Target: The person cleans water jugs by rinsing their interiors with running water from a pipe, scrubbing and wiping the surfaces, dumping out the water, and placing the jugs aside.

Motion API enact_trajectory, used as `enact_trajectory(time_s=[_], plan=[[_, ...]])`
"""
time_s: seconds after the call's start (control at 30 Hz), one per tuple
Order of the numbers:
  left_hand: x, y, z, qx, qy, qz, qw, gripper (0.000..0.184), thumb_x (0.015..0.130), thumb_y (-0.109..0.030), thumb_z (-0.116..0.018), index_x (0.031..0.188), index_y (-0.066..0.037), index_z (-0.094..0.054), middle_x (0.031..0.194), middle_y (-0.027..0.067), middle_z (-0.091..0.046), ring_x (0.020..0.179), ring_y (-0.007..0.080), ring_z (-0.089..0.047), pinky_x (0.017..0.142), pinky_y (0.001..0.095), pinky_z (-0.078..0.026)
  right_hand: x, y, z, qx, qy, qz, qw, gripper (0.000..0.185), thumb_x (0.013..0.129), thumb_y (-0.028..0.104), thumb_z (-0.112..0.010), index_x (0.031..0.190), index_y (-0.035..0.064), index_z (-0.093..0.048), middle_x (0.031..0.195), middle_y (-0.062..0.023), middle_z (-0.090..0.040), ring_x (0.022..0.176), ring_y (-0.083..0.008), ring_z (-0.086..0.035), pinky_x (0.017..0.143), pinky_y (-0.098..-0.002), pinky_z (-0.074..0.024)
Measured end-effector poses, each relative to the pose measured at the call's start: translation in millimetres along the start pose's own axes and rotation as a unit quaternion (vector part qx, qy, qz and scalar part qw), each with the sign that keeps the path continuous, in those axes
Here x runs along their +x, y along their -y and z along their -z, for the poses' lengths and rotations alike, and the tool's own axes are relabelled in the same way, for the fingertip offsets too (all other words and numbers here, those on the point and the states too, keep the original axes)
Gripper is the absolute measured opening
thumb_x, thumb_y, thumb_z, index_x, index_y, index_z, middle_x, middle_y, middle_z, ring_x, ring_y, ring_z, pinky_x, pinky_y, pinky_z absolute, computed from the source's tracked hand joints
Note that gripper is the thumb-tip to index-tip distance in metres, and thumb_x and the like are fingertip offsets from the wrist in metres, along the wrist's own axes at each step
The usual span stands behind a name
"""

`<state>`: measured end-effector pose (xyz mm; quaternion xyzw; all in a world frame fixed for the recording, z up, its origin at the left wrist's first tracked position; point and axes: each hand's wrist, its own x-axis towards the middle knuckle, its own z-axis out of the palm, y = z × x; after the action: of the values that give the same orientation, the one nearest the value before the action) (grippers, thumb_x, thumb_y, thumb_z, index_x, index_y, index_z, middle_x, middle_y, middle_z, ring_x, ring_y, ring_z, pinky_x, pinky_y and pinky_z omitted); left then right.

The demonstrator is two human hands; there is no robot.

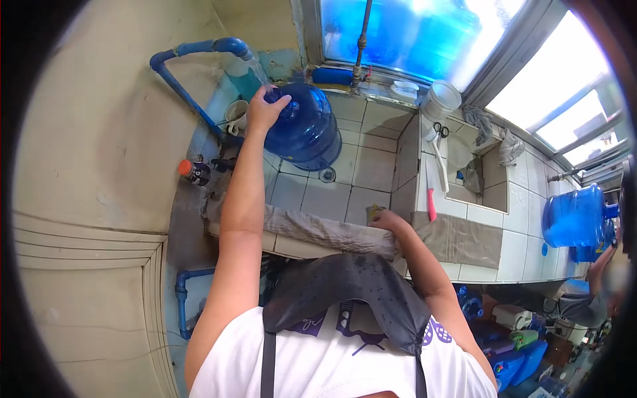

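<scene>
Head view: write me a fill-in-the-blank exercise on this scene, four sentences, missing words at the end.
1. The person's ____ hand is at the neck of the large blue bottle.
2. From the end of the blue pipe, ____ runs toward the bottle.
3. The person's ____ hand is the one nearer the knife.
4. On the scissors, the handles are the colour ____.

Missing words: left; water; right; black.
</scene>
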<state>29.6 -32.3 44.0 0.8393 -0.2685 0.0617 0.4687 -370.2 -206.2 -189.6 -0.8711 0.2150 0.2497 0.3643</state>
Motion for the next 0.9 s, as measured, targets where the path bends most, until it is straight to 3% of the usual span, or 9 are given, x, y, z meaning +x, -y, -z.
enact_trajectory(time_s=[0.37, 0.43, 0.57, 0.63, 0.9], plan=[[-3, -5, 2, 0.017, -0.005, 0.016, 1.000, 0.054, 0.067, -0.042, -0.082, 0.106, -0.010, -0.064, 0.100, 0.0135, -0.070, 0.094, 0.0315, -0.066, 0.081, 0.0389, -0.051, 2, -5, -1, -0.003, -0.009, 0.017, 1.000, 0.054, 0.074, 0.049, -0.072, 0.103, 0.0034, -0.071, 0.098, -0.0193, -0.070, 0.091, -0.0308, -0.068, 0.083, -0.0386, -0.0516], [-2, -4, 1, 0.008, 0.001, 0.010, 1.000, 0.054, 0.067, -0.042, -0.082, 0.106, -0.010, -0.064, 0.100, 0.0141, -0.070, 0.094, 0.0312, -0.066, 0.081, 0.0387, -0.051, 2, -4, -1, 0.029, -0.002, -0.016, 0.999, 0.060, 0.065, 0.052, -0.074, 0.102, 0.0055, -0.071, 0.103, -0.0189, -0.069, 0.096, -0.0332, -0.067, 0.084, -0.0399, -0.0520], [-1, -2, 0, 0.005, -0.002, 0.007, 1.000, 0.054, 0.067, -0.042, -0.082, 0.106, -0.010, -0.064, 0.099, 0.0138, -0.070, 0.093, 0.0311, -0.066, 0.080, 0.0388, -0.051, 2, -5, -1, 0.031, 0.015, -0.031, 0.999, 0.062, 0.065, 0.053, -0.075, 0.103, 0.0052, -0.071, 0.103, -0.0194, -0.069, 0.096, -0.0329, -0.067, 0.085, -0.0403, -0.0519], [-1, 0, -1, -0.005, -0.002, -0.003, 1.000, 0.053, 0.067, -0.042, -0.082, 0.105, -0.010, -0.064, 0.098, 0.0130, -0.070, 0.093, 0.0306, -0.066, 0.080, 0.0387, -0.051, 6, -10, -6, 0.010, -0.016, -0.001, 1.000, 0.046, 0.074, 0.043, -0.072, 0.098, 0.0042, -0.073, 0.093, -0.0174, -0.071, 0.088, -0.0289, -0.069, 0.081, -0.0374, -0.0523], [-2, -3, 1, 0.001, 0.004, 0.012, 1.000, 0.052, 0.067, -0.042, -0.082, 0.105, -0.010, -0.064, 0.099, 0.0128, -0.069, 0.093, 0.0310, -0.066, 0.080, 0.0391, -0.051, -1, -1, -2, -0.004, -0.018, 0.005, 1.000, 0.044, 0.075, 0.041, -0.071, 0.099, 0.0044, -0.073, 0.094, -0.0174, -0.071, 0.088, -0.0285, -0.069, 0.081, -0.0370, -0.0522]])
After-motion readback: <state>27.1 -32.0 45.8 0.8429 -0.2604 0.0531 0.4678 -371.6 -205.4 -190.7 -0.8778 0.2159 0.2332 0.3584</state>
